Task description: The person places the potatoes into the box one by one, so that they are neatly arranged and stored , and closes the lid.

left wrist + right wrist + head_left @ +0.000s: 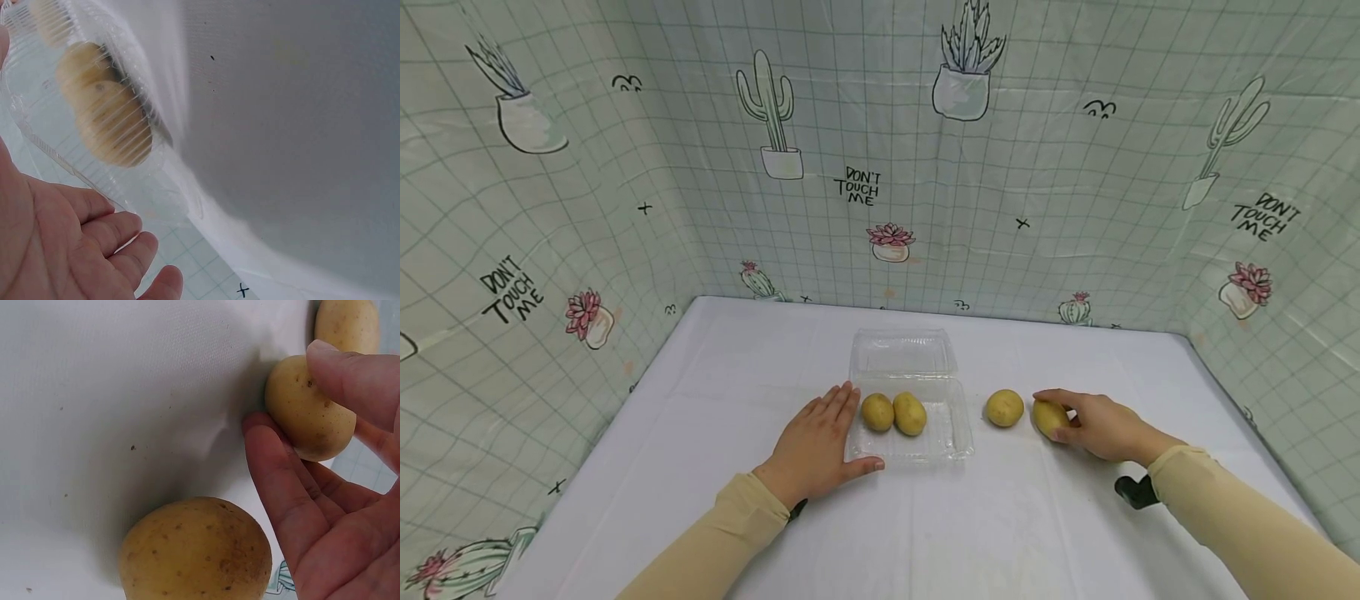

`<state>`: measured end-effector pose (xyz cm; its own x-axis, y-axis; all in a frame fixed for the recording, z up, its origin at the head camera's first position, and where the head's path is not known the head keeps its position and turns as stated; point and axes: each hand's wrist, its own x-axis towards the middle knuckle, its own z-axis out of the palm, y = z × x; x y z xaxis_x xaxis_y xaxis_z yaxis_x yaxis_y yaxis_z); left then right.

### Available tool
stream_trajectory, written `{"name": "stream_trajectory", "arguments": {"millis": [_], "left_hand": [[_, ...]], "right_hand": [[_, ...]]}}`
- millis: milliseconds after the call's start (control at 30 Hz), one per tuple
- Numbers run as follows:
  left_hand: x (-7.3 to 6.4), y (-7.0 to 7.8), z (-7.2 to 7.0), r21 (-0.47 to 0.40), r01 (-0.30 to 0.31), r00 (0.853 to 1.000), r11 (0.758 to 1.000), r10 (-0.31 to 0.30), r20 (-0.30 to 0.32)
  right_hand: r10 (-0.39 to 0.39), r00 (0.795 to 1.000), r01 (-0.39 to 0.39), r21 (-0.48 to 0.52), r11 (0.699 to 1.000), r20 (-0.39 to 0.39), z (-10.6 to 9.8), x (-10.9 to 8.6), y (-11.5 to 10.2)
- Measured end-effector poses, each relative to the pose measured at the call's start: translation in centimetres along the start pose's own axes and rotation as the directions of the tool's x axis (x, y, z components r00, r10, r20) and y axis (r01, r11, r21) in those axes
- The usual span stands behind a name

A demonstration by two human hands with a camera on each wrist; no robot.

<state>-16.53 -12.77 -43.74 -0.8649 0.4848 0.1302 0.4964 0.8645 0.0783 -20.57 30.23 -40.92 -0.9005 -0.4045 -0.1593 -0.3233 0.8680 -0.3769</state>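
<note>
My left hand (816, 442) lies with straight, spread fingers along the left edge of a clear plastic clamshell box (951, 417). Two potatoes, a left one (877, 412) and a right one (910, 414), sit side by side in the box's base; the left wrist view shows them through its ribbed wall (44, 94). Over on the right, my right hand (1101, 425) grips a potato (306, 412) between thumb and fingers, low at the white tabletop. Just left of it rests another potato (1004, 408).
The box's lid (902, 353) is folded back, away from me. One more potato (197, 550) lies close to my right hand in the right wrist view, hidden in the head view. A patterned curtain (820, 242) encloses the table (760, 350) at the back and sides.
</note>
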Motion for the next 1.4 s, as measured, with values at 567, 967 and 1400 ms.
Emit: {"name": "stream_trajectory", "arguments": {"millis": [567, 967, 1400], "left_hand": [[0.0, -0.1, 0.2, 0.01, -0.001, 1.0, 1.0, 0.001, 0.002], [0.1, -0.1, 0.4, 0.016, 0.001, 1.0, 1.0, -0.001, 0.006], [0.2, -0.1, 0.3, 0.012, 0.002, 1.0, 1.0, -0.002, 0.003]], "right_hand": [[0.002, 1.0, -0.002, -0.009, 1.0, -0.016, 0.2, -0.1, -0.1], [0.002, 0.999, -0.002, -0.005, 1.0, -0.039, 0.5, 0.0, 0.4], [-0.004, 0.999, 0.01, 0.112, 0.994, -0.049, -0.7, -0.4, 0.3]]}}
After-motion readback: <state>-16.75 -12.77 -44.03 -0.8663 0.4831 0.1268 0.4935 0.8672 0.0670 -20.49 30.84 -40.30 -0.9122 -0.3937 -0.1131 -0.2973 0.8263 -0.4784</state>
